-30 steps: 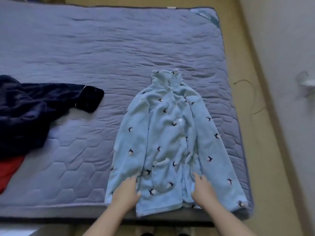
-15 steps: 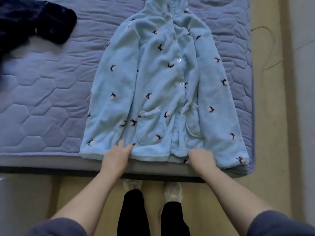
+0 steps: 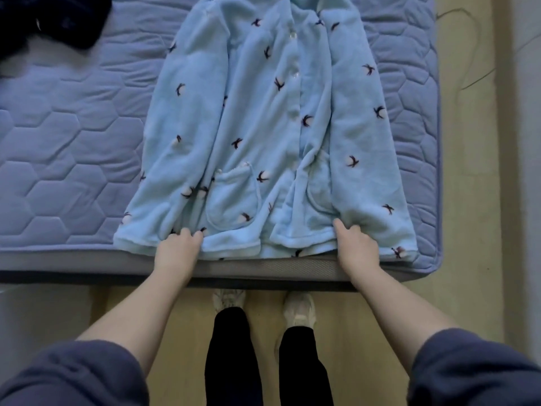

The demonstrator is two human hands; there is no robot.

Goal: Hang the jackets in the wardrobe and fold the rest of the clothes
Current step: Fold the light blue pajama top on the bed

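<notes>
Jacket lies on quilted mattress by tan floor, left hand and right hand gripping its hem.

Left hand, right hand, fingers curled.

A home bedroom: quilted mattress with clothes; pale wooden floor.

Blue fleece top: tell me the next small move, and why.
Probably lift the hem and fold it forward over the upper half. The blue fleece top lies flat, front up, on the mattress, and the left hand and right hand each grip its hem at the near edge.
</notes>
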